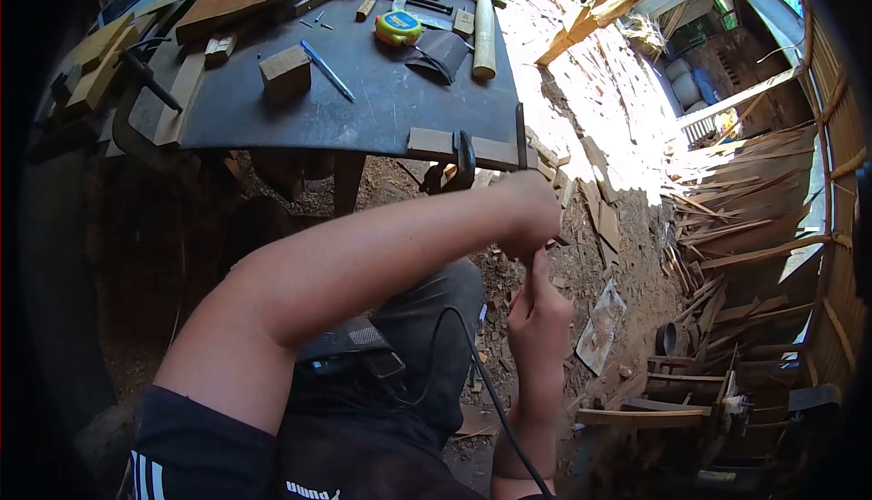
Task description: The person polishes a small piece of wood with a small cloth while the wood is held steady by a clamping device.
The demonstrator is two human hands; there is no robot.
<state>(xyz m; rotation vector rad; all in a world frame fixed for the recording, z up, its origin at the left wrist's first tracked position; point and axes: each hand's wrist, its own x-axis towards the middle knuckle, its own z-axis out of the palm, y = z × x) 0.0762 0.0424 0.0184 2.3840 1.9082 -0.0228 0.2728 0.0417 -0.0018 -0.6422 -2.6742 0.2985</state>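
Observation:
My left hand is closed in a fist just below the near edge of the dark workbench. It grips the lower end of a thin dark blade that stands upright against a wood strip. A black clamp pins that strip to the bench edge. My right hand rises from below, one finger stretched up to the underside of the left fist. Whether it holds anything is hidden.
On the bench lie a wood block, a blue pen, a yellow tape measure, a wooden-handled hammer and planks. A black cable crosses my lap. Wood scraps cover the ground on the right.

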